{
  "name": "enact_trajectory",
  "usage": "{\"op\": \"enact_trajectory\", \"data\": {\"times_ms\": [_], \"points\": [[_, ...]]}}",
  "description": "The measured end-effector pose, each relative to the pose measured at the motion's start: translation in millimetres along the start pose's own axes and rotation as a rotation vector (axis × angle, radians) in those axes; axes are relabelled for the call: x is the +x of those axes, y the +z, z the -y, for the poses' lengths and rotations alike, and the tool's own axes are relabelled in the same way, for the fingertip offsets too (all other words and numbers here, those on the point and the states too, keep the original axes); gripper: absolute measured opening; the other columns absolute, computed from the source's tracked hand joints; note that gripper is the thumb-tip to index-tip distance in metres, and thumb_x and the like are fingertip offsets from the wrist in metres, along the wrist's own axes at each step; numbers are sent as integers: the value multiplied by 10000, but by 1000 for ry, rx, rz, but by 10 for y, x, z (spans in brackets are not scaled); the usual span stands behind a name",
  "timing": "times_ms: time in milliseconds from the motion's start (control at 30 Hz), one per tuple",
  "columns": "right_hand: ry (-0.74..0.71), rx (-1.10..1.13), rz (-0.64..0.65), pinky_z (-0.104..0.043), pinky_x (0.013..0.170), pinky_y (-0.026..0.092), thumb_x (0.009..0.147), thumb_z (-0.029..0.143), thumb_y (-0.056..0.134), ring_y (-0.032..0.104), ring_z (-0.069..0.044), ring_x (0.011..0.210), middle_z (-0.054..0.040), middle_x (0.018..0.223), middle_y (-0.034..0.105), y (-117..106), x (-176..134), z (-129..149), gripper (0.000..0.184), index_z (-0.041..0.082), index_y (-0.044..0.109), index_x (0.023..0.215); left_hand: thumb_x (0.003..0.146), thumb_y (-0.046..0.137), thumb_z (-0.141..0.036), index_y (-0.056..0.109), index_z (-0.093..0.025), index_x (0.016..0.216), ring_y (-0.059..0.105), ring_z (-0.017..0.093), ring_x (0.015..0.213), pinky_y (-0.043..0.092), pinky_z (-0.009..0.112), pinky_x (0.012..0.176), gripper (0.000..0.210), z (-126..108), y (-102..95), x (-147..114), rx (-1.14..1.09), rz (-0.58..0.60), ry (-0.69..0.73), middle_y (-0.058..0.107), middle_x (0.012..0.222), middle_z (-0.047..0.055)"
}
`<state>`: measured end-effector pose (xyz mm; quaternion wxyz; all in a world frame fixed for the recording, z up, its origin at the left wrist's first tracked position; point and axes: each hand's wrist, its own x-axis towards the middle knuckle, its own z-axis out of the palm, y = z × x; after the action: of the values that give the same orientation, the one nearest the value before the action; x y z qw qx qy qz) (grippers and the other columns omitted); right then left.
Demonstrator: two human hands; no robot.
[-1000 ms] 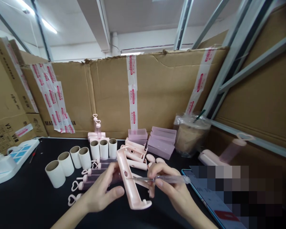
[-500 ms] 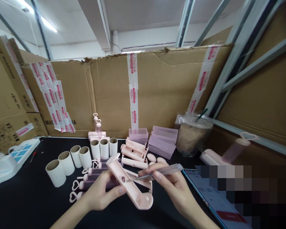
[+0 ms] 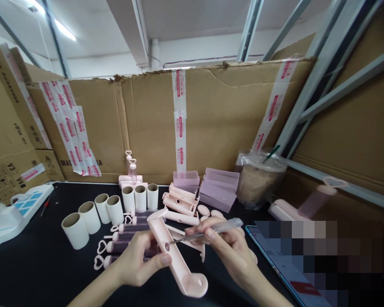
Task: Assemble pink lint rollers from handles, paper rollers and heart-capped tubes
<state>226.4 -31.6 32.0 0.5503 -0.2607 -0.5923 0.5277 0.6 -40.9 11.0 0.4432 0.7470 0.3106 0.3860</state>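
Observation:
My left hand (image 3: pixel 139 260) is closed on a pale pink half-round plastic trough (image 3: pixel 182 268), thumb along its edge. It is tilted, hollow side toward me, with rounded end plates and a small round hole in the middle. My right hand (image 3: pixel 232 243) pinches a slender tool with a translucent handle (image 3: pixel 227 226) and a thin dark shaft. The tip of that tool is at or beside the hole; whether it touches is too small to tell. Beneath and behind my hands lie dark purple tubes with pink heart-shaped handles (image 3: pixel 99 262), and another pink trough (image 3: pixel 196 244).
White cardboard tubes (image 3: pixel 75 232) stand at the left and centre. Pink half shells (image 3: pixel 181 202), discs (image 3: pixel 204 210) and lilac boxes (image 3: pixel 217 194) sit behind. A bagged drink cup (image 3: pixel 259 183) and a phone (image 3: pixel 284 260) are on the right, a power strip (image 3: pixel 28 213) on the left.
The held trough has turned a little steeper, its near end dropping downward. The tool's tip has stayed close to the hole, and both hands have shifted only slightly.

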Motion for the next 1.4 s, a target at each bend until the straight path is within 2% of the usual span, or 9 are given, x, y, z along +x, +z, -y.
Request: {"op": "enact_trajectory", "data": {"times_ms": [133, 233, 400, 567, 833, 1067, 1167, 1267, 1400], "points": [[48, 60, -42, -353, 715, 573, 779, 307, 655, 683, -239, 816, -67, 820, 712, 42, -2, -25, 108, 206, 669, 814, 817, 561, -420, 576, -122, 1035, 552, 184, 761, 461, 265, 663, 369, 67, 0, -4, -44, -28, -10, 605, 894, 86], [94, 153, -37, -342, 733, 568, 788, 298, 649, 687, -225, 822, -59, 818, 723, 73, 0, -41, 85, 220, 661, 818, 787, 597, -434, 584, -114, 942, 517, 146, 684, 436, 235, 605, 356, 95, -1, 22, -107, -53, -23, 573, 813, 62], [135, 197, -52, -331, 752, 559, 771, 301, 667, 686, -217, 828, -47, 808, 725, 99, 9, -42, 87, 223, 658, 809, 746, 643, -430, 563, -124, 831, 516, 155, 723, 427, 240, 651, 328, 16, 5, 74, -207, -59, -22, 556, 806, 52], [169, 201, -83, -342, 734, 563, 741, 324, 693, 691, -227, 800, -50, 810, 722, 110, 14, -33, 127, 212, 651, 784, 732, 652, -437, 550, -119, 804, 496, 144, 690, 411, 231, 624, 341, -50, 8, 92, -235, -64, -28, 521, 753, 37], [77, 121, -42, -408, 761, 566, 758, 332, 673, 678, -269, 883, -83, 876, 729, 90, -1, -65, 118, 222, 647, 794, 713, 663, -451, 556, -123, 793, 502, 147, 682, 407, 227, 603, 354, 13, 9, 106, -214, -85, -55, 542, 749, 41], [152, 163, -65, -388, 780, 557, 773, 343, 659, 684, -244, 854, -60, 843, 726, 96, -4, -93, 132, 216, 645, 806, 703, 673, -450, 559, -118, 808, 505, 145, 680, 414, 228, 606, 366, 24, 16, 115, -238, -71, -43, 535, 745, 38], [111, 139, -56, -387, 784, 557, 788, 329, 644, 675, -248, 887, -66, 863, 724, 93, -17, -101, 111, 220, 647, 812, 708, 673, -440, 560, -122, 802, 534, 162, 711, 440, 245, 640, 350, 54, 20, 120, -207, -105, -34, 564, 758, 46], [21, 26, -38, -392, 783, 558, 799, 306, 631, 661, -259, 921, -74, 909, 716, 69, -32, -98, 80, 236, 661, 820, 727, 659, -431, 594, -124, 802, 576, 190, 750, 465, 268, 683, 323, 49, 17, 118, -74, -156, -59, 626, 790, 67], [20, -25, -27, -390, 777, 556, 793, 315, 636, 666, -261, 905, -73, 924, 716, 41, -16, -79, 89, 236, 667, 818, 757, 625, -427, 641, -140, 822, 587, 201, 755, 467, 276, 697, 295, -10, -5, 106, 115, -125, -75, 661, 798, 65]]}}
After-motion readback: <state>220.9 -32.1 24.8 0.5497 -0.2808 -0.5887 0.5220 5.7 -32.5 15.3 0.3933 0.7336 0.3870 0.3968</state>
